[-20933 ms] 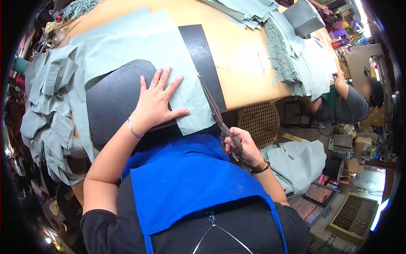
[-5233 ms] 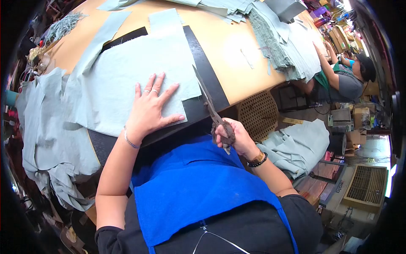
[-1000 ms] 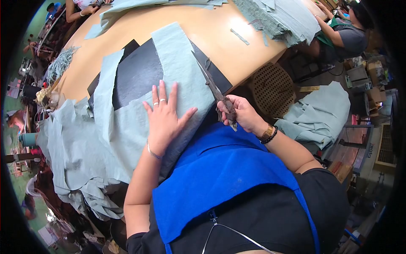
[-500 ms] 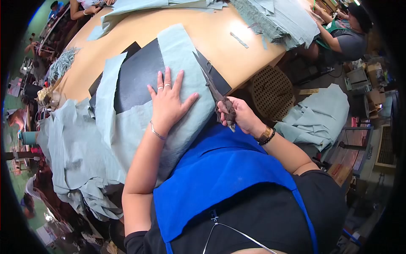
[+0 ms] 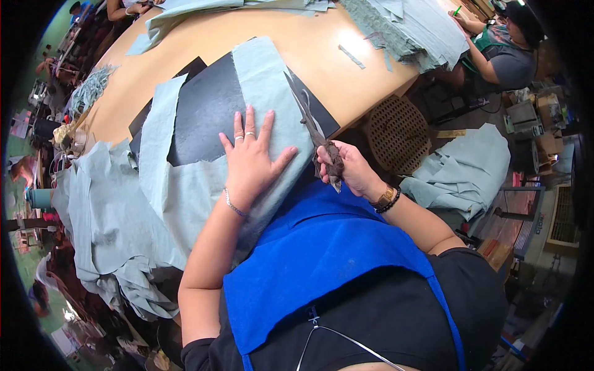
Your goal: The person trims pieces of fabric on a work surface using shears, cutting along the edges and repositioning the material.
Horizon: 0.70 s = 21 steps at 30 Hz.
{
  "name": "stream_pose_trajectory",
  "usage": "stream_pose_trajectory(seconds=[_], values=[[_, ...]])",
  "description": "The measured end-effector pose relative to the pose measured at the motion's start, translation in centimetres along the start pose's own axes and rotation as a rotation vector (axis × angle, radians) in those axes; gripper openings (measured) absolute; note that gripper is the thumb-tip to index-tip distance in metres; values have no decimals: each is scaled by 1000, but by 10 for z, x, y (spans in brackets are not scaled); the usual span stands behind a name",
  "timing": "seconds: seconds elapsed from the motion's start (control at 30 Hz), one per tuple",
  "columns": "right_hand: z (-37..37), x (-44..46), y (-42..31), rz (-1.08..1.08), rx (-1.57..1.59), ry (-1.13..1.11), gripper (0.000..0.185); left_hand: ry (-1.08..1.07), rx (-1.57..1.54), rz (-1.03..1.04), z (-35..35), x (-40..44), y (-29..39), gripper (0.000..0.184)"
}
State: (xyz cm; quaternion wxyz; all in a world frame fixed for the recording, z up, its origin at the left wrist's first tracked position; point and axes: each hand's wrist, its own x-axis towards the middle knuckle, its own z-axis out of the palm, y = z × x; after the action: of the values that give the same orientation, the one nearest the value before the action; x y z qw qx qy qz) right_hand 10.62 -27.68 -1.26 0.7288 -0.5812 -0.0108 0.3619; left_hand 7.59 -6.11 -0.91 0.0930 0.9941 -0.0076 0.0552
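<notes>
My left hand (image 5: 253,154) lies flat with spread fingers on a pale green cloth (image 5: 263,71). Under the cloth is a black board (image 5: 201,114), bare between two strips of the cloth. My right hand (image 5: 349,168) is closed round the wrapped handles of dark scissors (image 5: 309,120), just past the cloth's right edge. The scissors' blades point up along that edge, over the board's right corner. The cloth's lower part hangs over the table's near edge.
Stacked pale green cloth (image 5: 414,34) lies at the table's (image 5: 322,49) upper right, beside a seated person (image 5: 510,55). Another person's hands show at upper left. A woven stool (image 5: 398,133) and a cloth bundle (image 5: 461,170) are on the right. Crumpled cloth (image 5: 114,216) hangs at left.
Since the oldest frame the cloth has been turned and lies differently, with bare board between its strips. In the last half second my left hand has shifted slightly right and down.
</notes>
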Motion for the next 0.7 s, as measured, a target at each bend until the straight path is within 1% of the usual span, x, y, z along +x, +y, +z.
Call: stream_pose_trajectory(seconds=[0.1, 0.2, 0.3, 0.43, 0.7], values=[[1, -1, 0, 7, 15, 4, 29, -9, 26, -11, 2, 0, 0, 80], [0, 0, 3, -4, 27, -13, 26, 37, -21, -19, 9, 20, -7, 77], [4, 0, 4, -2, 62, 10, 22, 109, -48, 70, 16, 49, -17, 73], [6, -4, 5, -11, 21, 12, 19, 49, 23, 44, 20, 54, -18, 73], [5, 4, -2, 29, 10, 23, 29, 63, 6, 54, 17, 34, -10, 74]])
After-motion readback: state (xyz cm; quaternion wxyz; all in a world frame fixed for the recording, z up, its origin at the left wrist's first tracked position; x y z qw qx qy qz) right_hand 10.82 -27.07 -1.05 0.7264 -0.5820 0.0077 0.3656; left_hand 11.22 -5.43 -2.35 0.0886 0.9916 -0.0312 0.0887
